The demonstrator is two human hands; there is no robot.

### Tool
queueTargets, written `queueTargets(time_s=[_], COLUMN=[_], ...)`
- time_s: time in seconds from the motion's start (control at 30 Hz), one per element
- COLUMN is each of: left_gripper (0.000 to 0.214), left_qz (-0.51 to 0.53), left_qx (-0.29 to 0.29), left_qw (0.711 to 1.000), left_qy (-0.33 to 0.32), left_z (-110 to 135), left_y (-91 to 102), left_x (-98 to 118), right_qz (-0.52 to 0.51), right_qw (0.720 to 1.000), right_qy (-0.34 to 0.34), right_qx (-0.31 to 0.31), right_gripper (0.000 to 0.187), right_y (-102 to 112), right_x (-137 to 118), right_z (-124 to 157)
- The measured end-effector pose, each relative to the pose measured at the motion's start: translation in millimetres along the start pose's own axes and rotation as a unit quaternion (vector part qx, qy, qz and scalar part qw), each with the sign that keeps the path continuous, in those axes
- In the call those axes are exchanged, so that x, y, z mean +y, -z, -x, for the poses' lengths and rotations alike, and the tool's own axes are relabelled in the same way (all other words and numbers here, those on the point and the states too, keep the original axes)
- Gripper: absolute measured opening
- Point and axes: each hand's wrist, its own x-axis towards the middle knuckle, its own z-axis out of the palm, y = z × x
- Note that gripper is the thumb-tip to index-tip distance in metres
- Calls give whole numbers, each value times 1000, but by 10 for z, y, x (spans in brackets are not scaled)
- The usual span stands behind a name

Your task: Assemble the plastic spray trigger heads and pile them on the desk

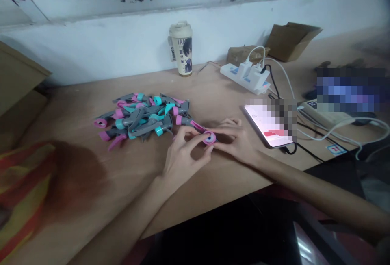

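Between my two hands is a grey trigger spray head with a pink collar (209,137) and a pink trigger. Its round opening faces me. The thumb and fingers of my left hand (184,151) pinch the collar from the left. From the right, my right hand (236,140) grips the same spray head, its fingers partly hiding the grey body. Just left of my hands lies a loose pile of grey spray heads (143,118) with pink and teal collars and triggers. One pink-collared spray head (183,120) at the pile's right edge lies close to my left fingers.
A lidded coffee cup (182,49) stands by the wall. To the right are a white power strip (243,79) with chargers, a lit phone (268,124) on a cable, and several cords. Cardboard (18,74) stands at left, above a red-yellow bag (24,192). An open carton (289,41) sits behind.
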Motion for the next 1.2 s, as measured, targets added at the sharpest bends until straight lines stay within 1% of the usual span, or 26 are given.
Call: queueTargets(time_s=[0.2, 0.37, 0.53, 0.63, 0.83, 1.07, 1.2], left_gripper=[19, 16, 12, 11, 7, 8, 7], left_qz=[32, 34, 83, 90, 71, -9, -43], left_qx=[-21, -17, -30, -32, -39, -56, -60], left_qw=[999, 998, 993, 992, 995, 997, 997], left_qy=[22, 40, 78, 86, 64, 45, 10], left_z=[-10, -9, -17, -28, -59, -64, -62], left_y=[10, 21, 30, 35, 63, 59, 69], left_x=[8, 8, 32, 48, 49, 39, 31], right_qz=[16, 37, 36, 35, 62, 51, 45], right_qw=[1000, 999, 999, 999, 996, 996, 997], right_qy=[14, 14, 12, 14, 42, 54, 55], right_qx=[-15, -29, -37, -39, -52, -38, -35], right_gripper=[26, 28, 27, 27, 22, 20, 21], right_y=[-4, -9, 0, 2, -9, -15, -25], right_x=[10, 10, -28, -48, -23, -47, -47], right_z=[-5, -11, -23, -25, -15, -20, -18])
